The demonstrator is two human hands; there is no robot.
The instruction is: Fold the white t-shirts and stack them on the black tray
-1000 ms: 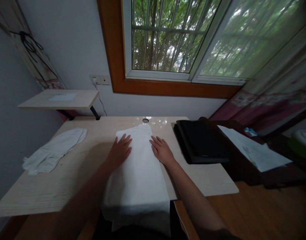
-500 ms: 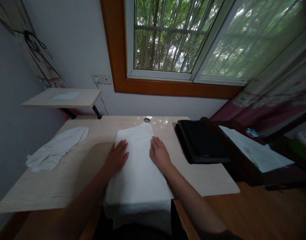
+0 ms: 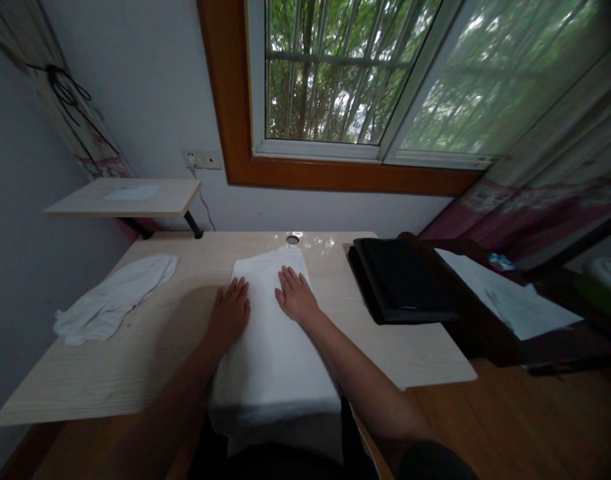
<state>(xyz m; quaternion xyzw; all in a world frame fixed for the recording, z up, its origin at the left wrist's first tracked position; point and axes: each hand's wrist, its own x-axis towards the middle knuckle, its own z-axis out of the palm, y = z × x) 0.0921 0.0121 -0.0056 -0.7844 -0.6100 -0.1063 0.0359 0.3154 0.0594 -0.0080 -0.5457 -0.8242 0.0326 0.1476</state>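
A white cloth (image 3: 280, 353) lies lengthwise on the pale wooden desk (image 3: 135, 373), its near end hanging over the front edge toward my lap. My left hand (image 3: 231, 308) rests flat along the cloth's left edge, palm down and holding nothing. On the upper right part of the cloth lies my right hand (image 3: 296, 293), palm down, its fingers stretched out and a little apart. Whether the cloth is a garment or a plain sheet, I cannot tell.
Another white cloth (image 3: 115, 297) lies crumpled at the desk's left. A small raised shelf (image 3: 85, 197) stands behind it. To the right sit black folders (image 3: 402, 277). Farther right, a white sheet (image 3: 505, 293) lies on a dark surface. A window is behind the desk.
My right hand has slid left from the cloth's right edge onto its upper middle. My left hand has shifted slightly left.
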